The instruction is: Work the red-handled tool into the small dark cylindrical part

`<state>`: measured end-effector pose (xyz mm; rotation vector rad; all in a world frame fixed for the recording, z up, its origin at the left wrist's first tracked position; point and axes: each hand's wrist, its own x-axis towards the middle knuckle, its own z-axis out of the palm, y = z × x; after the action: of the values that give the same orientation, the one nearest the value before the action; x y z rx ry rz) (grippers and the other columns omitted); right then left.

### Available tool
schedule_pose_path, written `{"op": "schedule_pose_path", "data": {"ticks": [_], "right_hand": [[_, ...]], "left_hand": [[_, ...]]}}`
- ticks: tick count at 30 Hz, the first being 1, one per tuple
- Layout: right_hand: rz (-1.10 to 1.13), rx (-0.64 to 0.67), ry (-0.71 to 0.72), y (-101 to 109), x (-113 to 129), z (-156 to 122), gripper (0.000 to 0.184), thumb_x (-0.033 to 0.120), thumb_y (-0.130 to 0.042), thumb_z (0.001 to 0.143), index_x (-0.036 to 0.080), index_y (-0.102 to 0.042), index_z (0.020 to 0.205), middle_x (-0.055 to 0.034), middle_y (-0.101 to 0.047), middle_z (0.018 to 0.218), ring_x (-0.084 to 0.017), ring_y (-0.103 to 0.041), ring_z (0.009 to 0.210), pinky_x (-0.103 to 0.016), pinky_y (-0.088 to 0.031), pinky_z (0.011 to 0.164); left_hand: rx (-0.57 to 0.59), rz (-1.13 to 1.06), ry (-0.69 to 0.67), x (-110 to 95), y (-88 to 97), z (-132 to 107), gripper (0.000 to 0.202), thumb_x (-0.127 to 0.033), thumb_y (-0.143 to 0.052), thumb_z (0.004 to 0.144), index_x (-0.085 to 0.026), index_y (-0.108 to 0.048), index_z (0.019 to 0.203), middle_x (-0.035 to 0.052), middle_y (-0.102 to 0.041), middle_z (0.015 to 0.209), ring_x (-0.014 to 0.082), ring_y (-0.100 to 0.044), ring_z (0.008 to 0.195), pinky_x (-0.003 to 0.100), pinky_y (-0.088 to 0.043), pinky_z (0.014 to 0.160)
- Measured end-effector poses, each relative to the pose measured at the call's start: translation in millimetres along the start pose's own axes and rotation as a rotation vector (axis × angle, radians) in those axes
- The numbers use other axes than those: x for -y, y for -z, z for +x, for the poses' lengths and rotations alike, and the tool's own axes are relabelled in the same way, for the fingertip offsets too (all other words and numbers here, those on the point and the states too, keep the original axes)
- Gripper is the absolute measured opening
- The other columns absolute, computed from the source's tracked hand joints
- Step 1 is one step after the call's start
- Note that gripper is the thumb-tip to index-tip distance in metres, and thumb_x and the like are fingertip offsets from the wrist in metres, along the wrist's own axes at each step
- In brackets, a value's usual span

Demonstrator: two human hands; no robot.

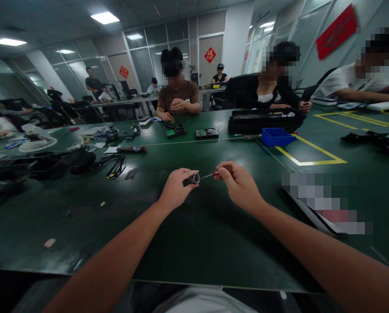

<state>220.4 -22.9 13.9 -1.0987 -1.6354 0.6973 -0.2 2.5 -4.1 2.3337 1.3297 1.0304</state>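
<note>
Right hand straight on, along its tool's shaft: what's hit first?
Likely the small dark cylinder in the left hand: the thin tool in the right hand points at its pale-rimmed end. Depth is unclear; the tip may be touching.

Table: work items and their places.
Tube in the left hand; screwdriver in the right hand, shaft toward the tube. Left of both, cable on the table. Beyond the hands, circuit board; farther right, bin before long case, person behind.
</note>
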Motion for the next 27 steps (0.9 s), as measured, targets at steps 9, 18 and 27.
{"op": "schedule_pose_path", "data": {"ticks": [9, 18, 27], "right_hand": [[-0.030, -0.015, 0.010, -2.9, 0.5, -1.2, 0.022, 0.041, -0.048, 0.098, 0.022, -0.060, 0.102, -0.0050, -0.072, 0.089, -0.022, -0.071, 0.086, -0.037, -0.053, 0.076], [-0.054, -0.087, 0.003, -0.3, 0.9, -0.1, 0.025, 0.043, -0.046, 0.098, 0.022, -0.059, 0.098, -0.0047, -0.070, 0.084, -0.021, -0.068, 0.080, -0.037, -0.051, 0.074], [-0.053, -0.094, 0.073, 1.6, 3.1, -3.3, 0.023, 0.042, -0.047, 0.099, 0.023, -0.058, 0.099, -0.0043, -0.070, 0.085, -0.021, -0.068, 0.079, -0.037, -0.051, 0.073]], "left_hand": [[0.009, -0.005, -0.005, -3.4, -1.0, -0.1, 0.044, -0.018, -0.078, 0.079, -0.026, -0.069, 0.121, 0.0057, -0.069, 0.114, 0.0236, -0.061, 0.109, 0.043, -0.046, 0.098], [0.032, -0.020, 0.011, -3.8, 0.1, 0.1, 0.044, -0.017, -0.078, 0.078, -0.025, -0.069, 0.120, 0.0055, -0.070, 0.113, 0.0230, -0.061, 0.108, 0.042, -0.045, 0.098], [0.072, -0.027, 0.025, -4.2, -0.1, -0.3, 0.042, -0.018, -0.078, 0.079, -0.025, -0.069, 0.120, 0.0058, -0.069, 0.112, 0.0235, -0.061, 0.107, 0.043, -0.045, 0.099]]}}
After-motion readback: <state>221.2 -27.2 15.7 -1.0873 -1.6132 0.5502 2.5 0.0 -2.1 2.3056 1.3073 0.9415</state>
